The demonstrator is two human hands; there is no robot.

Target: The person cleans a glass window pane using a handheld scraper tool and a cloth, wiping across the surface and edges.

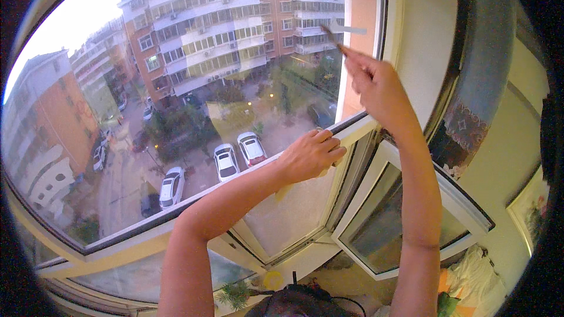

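My right hand (372, 83) is raised before a large window pane (291, 92), its fingers closed around a thin brown stick-like tool (333, 40). The tool's tip points up and left at the glass; blur hides what kind it is. A pale, flat-edged mark (350, 30) shows just right of the tip; I cannot tell whether it is on the glass or a reflection. Lower down, my left hand (312, 155) grips the white window rail (352, 130) under the pane with bent fingers. Something yellowish shows beneath that palm, mostly hidden.
An open white-framed casement (379, 220) juts inward on the lower right. Beyond hang a grey-blue curtain (484, 53) and a framed picture (528, 211). A green plant (234, 295) sits by the sill. Outside, parked white cars (227, 163) and apartment blocks (229, 22) lie below.
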